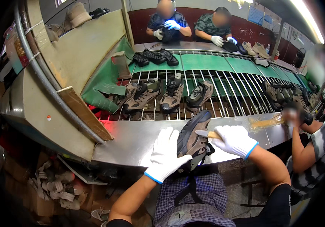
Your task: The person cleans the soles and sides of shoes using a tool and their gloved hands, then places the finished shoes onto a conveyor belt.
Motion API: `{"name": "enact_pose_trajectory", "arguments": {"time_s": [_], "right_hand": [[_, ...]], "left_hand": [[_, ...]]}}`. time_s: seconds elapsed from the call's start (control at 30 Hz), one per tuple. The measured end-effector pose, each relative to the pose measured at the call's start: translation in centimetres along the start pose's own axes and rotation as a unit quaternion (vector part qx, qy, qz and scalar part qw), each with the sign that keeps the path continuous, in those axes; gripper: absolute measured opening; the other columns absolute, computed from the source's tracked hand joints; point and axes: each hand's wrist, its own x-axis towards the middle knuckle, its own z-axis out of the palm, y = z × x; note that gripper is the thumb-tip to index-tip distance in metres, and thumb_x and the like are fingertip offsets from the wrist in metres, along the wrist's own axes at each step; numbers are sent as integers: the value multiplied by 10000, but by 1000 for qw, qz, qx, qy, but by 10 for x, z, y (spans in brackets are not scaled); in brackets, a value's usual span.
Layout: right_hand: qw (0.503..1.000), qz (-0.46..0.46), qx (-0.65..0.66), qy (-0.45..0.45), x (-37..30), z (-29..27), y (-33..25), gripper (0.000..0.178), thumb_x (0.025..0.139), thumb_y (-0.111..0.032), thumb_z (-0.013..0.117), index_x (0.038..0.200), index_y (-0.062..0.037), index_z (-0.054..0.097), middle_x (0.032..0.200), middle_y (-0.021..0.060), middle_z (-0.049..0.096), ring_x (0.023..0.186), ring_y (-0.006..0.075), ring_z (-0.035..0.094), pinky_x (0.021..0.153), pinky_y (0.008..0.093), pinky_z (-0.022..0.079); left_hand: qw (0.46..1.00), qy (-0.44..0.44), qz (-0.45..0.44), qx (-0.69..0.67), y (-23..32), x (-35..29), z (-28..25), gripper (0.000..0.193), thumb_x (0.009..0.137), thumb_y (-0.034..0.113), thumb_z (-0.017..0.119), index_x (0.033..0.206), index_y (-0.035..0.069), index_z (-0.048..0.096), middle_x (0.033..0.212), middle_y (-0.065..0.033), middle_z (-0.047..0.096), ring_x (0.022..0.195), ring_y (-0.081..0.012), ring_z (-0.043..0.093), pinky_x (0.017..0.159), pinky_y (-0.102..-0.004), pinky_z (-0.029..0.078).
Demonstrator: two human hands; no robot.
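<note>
A brown-and-black shoe (194,137) rests tilted on the near metal ledge, its dark sole edge facing left. Against that sole side lies my left hand (167,153) in a white knit glove, fingers along the sole and thumb across the heel end, gripping it. My right hand (233,140), gloved the same way, is closed around the wooden handle of a short-bladed knife (204,133). The blade points left and lies over the shoe's upper; whether it touches cannot be made out.
Beyond the metal ledge (132,138), a rack of metal rollers (226,94) carries several similar shoes (172,94). A beige machine housing (52,113) stands at left. Two people work across the rack; another person's arm (302,151) is close at right. Pale shoes (60,185) lie piled low at left.
</note>
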Motion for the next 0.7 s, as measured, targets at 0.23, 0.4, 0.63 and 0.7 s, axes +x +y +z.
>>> {"name": "enact_pose_trajectory", "arguments": {"time_s": [0.23, 0.4, 0.63, 0.7], "right_hand": [[997, -40, -46, 40, 28, 12, 1, 344, 1007, -417, 663, 1110, -89, 644, 838, 150, 726, 690, 349, 735, 612, 474, 594], [987, -150, 57, -7, 12, 9, -27, 362, 1057, -379, 589, 987, -35, 680, 756, 181, 726, 661, 370, 731, 614, 471, 595], [999, -10, 5, 36, -3, 3, 25, 448, 1060, -470, 573, 1109, -32, 652, 803, 182, 742, 665, 377, 729, 629, 491, 594], [998, -15, 35, 49, -9, -3, 19, 456, 1061, -474, 575, 1129, -27, 638, 821, 190, 738, 686, 381, 730, 636, 491, 593]], "left_hand": [[959, -255, -105, -59, 9, 91, 13, 1222, 754, 595, 861, 1642, -29, 300, 1573, -285, 517, 1384, -449, 582, 1150, -472, 485], [946, -315, -41, -62, -1, 91, 14, 1291, 748, 608, 855, 1676, -20, 214, 1509, -303, 575, 1291, -441, 657, 1067, -456, 551], [935, -346, -43, -69, 1, 90, 10, 1239, 804, 613, 834, 1694, 30, 199, 1535, -313, 550, 1325, -471, 620, 1129, -468, 494], [926, -368, -55, -67, 3, 94, 8, 1243, 806, 628, 825, 1696, 32, 196, 1540, -318, 543, 1332, -476, 613, 1139, -468, 486]]}}
